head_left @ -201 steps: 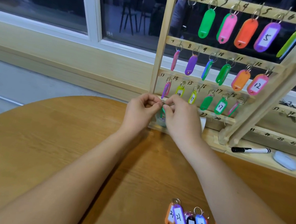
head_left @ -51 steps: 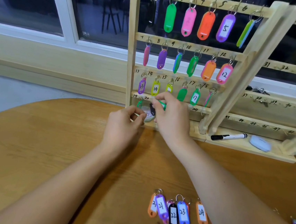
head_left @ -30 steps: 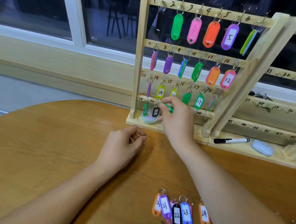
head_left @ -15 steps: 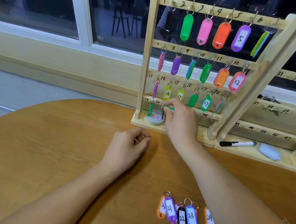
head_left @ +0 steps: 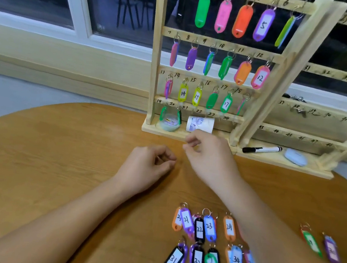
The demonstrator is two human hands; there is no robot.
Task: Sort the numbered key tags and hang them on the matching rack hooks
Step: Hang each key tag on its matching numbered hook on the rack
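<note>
- The pale wooden rack (head_left: 155,66) stands at the table's far edge, its slats inked with hook numbers.
- Glossy oval plastic key tags (head_left: 200,230) with paper labels and metal rings lie in rows on the grained wooden table (head_left: 60,152). Others hang from the rack.
- The left hand (head_left: 145,168) lies loosely curled and empty.
- The right hand (head_left: 209,156), near the rack's base, is loosely curled and holds nothing.

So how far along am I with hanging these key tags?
On the rack the top three rows are full; in the fourth a green tag hangs at 19, a black tag at 20. Neither the left hand nor the right hand holds a tag. Hooks 21 to 24 are bare; tags 21 to 24 and the thirties lie on the table.
</note>
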